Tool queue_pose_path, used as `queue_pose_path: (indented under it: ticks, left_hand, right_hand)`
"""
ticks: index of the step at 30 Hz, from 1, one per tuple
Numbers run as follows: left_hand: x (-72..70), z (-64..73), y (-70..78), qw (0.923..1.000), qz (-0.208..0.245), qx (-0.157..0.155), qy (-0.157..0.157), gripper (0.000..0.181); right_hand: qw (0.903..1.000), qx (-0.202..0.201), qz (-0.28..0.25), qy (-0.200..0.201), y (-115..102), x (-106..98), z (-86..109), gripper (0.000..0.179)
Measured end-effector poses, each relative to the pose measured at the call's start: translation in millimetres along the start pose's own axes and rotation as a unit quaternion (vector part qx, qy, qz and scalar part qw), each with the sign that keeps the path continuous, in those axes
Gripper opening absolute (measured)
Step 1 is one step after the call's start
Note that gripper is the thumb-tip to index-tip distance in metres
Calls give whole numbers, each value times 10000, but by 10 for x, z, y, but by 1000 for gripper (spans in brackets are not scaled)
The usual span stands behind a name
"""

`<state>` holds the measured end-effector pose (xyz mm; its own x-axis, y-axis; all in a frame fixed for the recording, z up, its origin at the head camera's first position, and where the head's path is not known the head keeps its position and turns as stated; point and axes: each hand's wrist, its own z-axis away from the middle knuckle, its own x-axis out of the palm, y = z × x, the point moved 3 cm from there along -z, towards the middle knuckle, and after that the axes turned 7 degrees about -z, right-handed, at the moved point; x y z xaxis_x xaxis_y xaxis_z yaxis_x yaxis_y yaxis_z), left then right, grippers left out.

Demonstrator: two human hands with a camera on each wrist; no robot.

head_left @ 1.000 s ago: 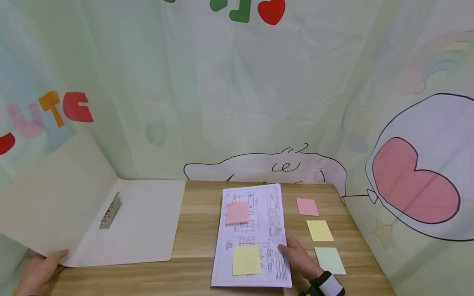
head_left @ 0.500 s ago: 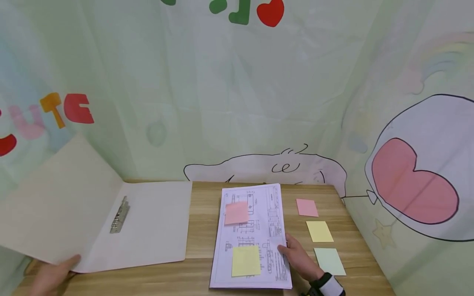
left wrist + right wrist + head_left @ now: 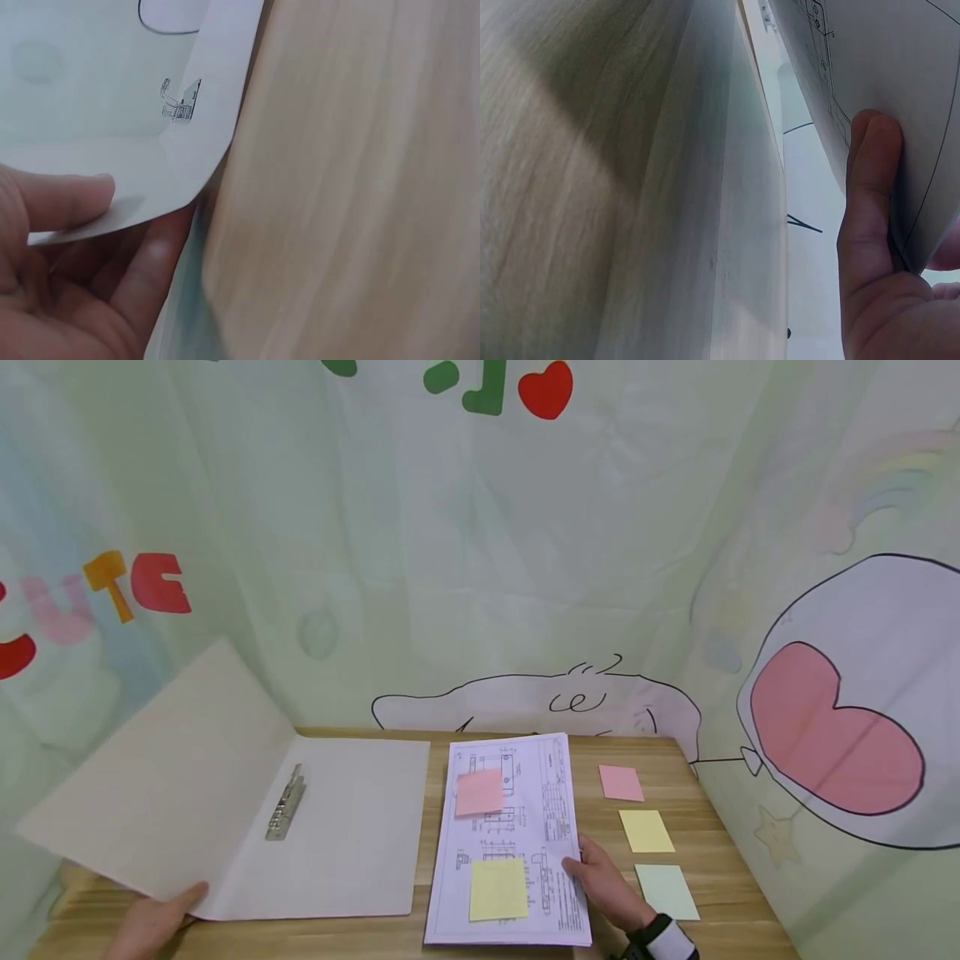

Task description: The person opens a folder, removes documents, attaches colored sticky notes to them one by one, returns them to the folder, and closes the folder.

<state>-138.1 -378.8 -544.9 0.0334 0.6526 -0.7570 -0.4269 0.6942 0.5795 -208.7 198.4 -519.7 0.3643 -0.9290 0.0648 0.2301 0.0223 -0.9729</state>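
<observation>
A white file folder stands open at the left of the table, its cover raised and leaning left. Inside, beside the spine, is a metal lever clip. My left hand pinches the cover's front edge close to the spine; in the left wrist view the thumb lies on the inner face and the fingers are underneath. My right hand grips the right edge of a stack of printed drawing sheets, thumb on top. The stack carries a pink sticky note and a yellow sticky note.
On the wooden table, right of the stack, a pink note, a yellow note and a pale green note lie in a column. A printed cloth curtain borders the back and sides.
My left hand has drawn the folder to the right across the table, so it now lies almost beside the stack. My right hand and the sheets have stayed in place.
</observation>
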Motion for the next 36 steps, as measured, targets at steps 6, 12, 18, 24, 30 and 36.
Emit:
queue_pose_path:
  ticks: [6,12,18,24,30,36]
  left_hand:
    - [103,11,192,9988,102,466,-68,68]
    - [221,40,342,9963,239,827,-76,66]
    - [319,68,419,9961,358,785,-177,68]
    - [406,105,513,9943,452,942,-191,66]
    - [470,161,628,9937,274,1055,-247,64]
    - [562,175,711,9949,301,784,-552,69]
  right_hand:
    - [10000,-24,-46,-30,6,-6,8,47]
    - [9999,-64,-108,-94,12,-14,17,46]
    - [9999,-30,-87,-46,20,-25,22,46]
    - [10000,4,-98,-16,39,-51,12,46]
    - [9999,75,-36,72,52,-76,-9,46]
    - [9999,91,28,137,71,-99,-34,45]
